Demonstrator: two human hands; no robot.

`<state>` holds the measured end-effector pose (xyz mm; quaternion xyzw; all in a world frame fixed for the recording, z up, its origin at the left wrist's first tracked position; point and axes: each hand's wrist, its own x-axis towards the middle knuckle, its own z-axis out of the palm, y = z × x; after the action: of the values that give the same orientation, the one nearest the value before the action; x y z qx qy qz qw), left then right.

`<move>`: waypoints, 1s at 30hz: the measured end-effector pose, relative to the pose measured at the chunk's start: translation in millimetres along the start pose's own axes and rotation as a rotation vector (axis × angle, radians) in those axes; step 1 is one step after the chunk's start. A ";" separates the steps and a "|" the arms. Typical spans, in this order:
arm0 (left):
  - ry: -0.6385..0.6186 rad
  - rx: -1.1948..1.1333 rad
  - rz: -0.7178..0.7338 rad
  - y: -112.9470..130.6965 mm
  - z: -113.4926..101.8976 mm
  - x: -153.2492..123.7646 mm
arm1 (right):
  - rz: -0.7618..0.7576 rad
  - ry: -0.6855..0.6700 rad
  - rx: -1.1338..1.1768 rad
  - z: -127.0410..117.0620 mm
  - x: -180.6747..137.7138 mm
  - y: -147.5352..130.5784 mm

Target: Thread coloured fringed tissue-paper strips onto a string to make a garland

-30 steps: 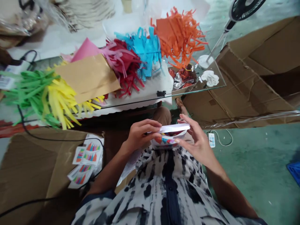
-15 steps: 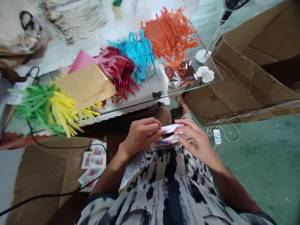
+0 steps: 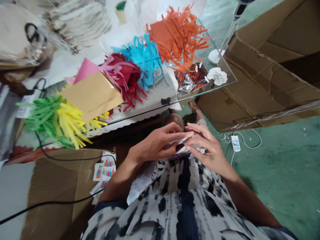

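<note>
Close to my lap, a small clear plastic bag (image 3: 180,152) shows a white upper edge and coloured patches; much of it is hidden by my fingers. My left hand (image 3: 160,141) closes over its left side, with the index finger stretched across the top. On the opposite side, my right hand (image 3: 208,146) grips the bag between thumb and curved fingers. Beyond both hands, fringed tassels lie on the glass tabletop: green (image 3: 43,111), yellow (image 3: 70,121), dark red (image 3: 128,75), blue (image 3: 147,60) and orange (image 3: 180,36). A tan paper sheet (image 3: 92,95) rests over some.
Printed cards (image 3: 106,166) lie on a cardboard box (image 3: 57,186) at lower left, crossed by a black cable (image 3: 50,203). A large open carton (image 3: 262,86) stands at right. A power strip (image 3: 235,143) is on the green floor. A white stand (image 3: 216,56) is near the glass edge.
My left hand has shifted right over the bag, its index finger now extended across the top and covering more of it. My right hand stays at the bag's right side.
</note>
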<state>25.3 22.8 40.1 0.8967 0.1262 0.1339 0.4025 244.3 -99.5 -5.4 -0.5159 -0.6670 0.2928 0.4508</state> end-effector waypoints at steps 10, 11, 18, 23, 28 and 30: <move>0.007 -0.041 0.022 -7.3 -8.2 -1.5 | -0.015 -0.018 0.015 -6.9 2.7 4.5; 0.001 -0.058 0.025 -8.7 -8.8 -2.1 | -0.022 -0.019 0.020 -7.4 3.2 5.1; 0.088 -0.161 0.002 -9.2 -4.9 -4.6 | 0.004 0.051 0.055 -6.2 4.9 8.8; 0.146 -0.143 -0.054 -2.2 -0.7 -8.1 | 0.058 0.081 0.087 -2.3 4.7 10.3; 0.154 -0.006 -0.027 -1.2 -1.4 -12.6 | 0.041 0.059 0.085 -3.0 5.8 10.5; 0.158 0.051 -0.024 -0.2 -1.8 -13.5 | 0.029 0.037 0.092 -4.0 6.3 11.0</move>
<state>12.1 19.6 39.2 0.8918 0.1716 0.1960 0.3699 252.2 -90.5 -11.3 -0.5096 -0.6369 0.3201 0.4818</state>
